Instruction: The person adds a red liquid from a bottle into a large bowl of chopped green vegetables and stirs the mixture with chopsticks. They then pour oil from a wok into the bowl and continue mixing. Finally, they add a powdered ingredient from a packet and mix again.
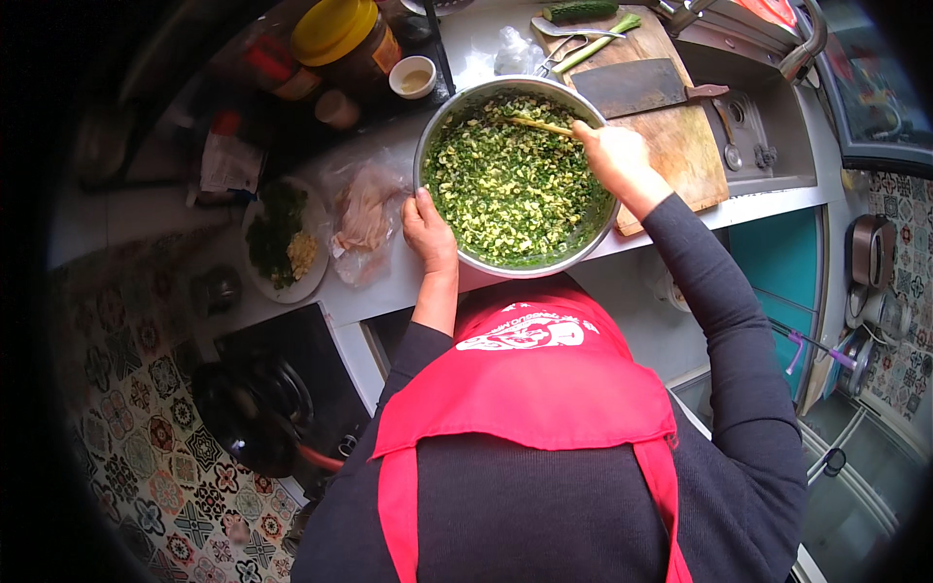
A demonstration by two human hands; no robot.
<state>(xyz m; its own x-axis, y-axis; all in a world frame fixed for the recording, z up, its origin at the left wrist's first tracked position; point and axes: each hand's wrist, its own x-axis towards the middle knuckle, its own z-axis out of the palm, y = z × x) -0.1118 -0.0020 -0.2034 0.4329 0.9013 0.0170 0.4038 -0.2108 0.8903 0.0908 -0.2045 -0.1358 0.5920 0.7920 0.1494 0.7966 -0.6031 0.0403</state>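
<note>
A large metal bowl (pixel 609 223) stands at the counter's front edge, close to the red apron. It holds a finely chopped green and yellow mixture (pixel 517 189). My left hand (pixel 430 232) grips the bowl's rim at the lower left, thumb up against the wall. In my right hand (pixel 616 157), over the bowl's right rim, is the end of wooden chopsticks (pixel 541 127). Their far tips are buried in the mixture, out of sight. Left of the bowl lies a clear plastic bag (pixel 364 211) with pale, fleshy-looking contents.
A wooden cutting board (pixel 674 164) carries a cleaver (pixel 630 86), a cucumber (pixel 580 10) and a green stalk (pixel 594 49). Beyond it is a sink (pixel 783 131). At left are a plate (pixel 318 270) of chopped greens, a small white cup (pixel 413 78), a yellow-lidded jar (pixel 335 33) and a black wok (pixel 248 415).
</note>
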